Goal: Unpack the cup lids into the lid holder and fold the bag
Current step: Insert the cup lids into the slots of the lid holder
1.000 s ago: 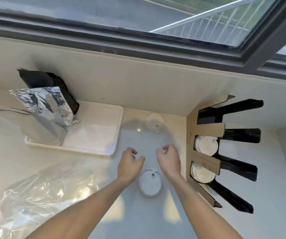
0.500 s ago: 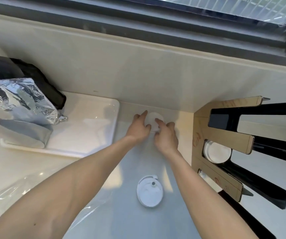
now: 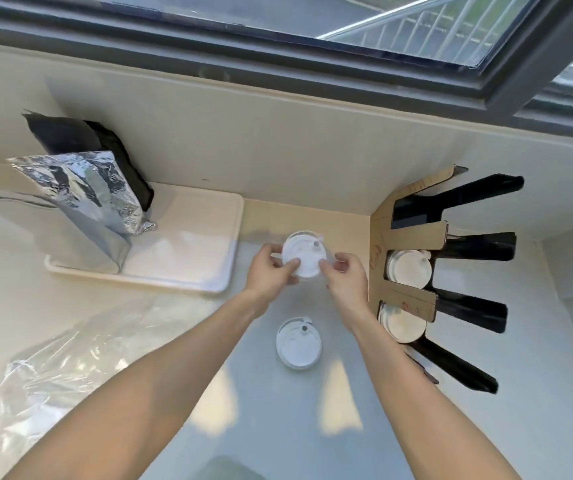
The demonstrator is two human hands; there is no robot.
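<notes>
A white cup lid (image 3: 304, 252) is held above the counter near the back wall, tilted toward me. My left hand (image 3: 271, 271) pinches its left rim and my right hand (image 3: 345, 277) grips its right rim. A second white lid (image 3: 298, 344) lies flat on the counter below my hands. The lid holder (image 3: 413, 233), brown board with black slots, stands at the right; two of its slots hold stacked white lids (image 3: 409, 266). The clear plastic bag (image 3: 67, 362) lies crumpled and open on the counter at the lower left.
A white tray (image 3: 191, 258) sits at the back left with a silver foil pouch (image 3: 84, 199) and a black pouch (image 3: 81, 136) standing on it. A window frame (image 3: 278, 64) runs above the back wall.
Both hands reached to the far lid by the wall and picked it up; it is now lifted and tilted between them. The near lid has not moved.
</notes>
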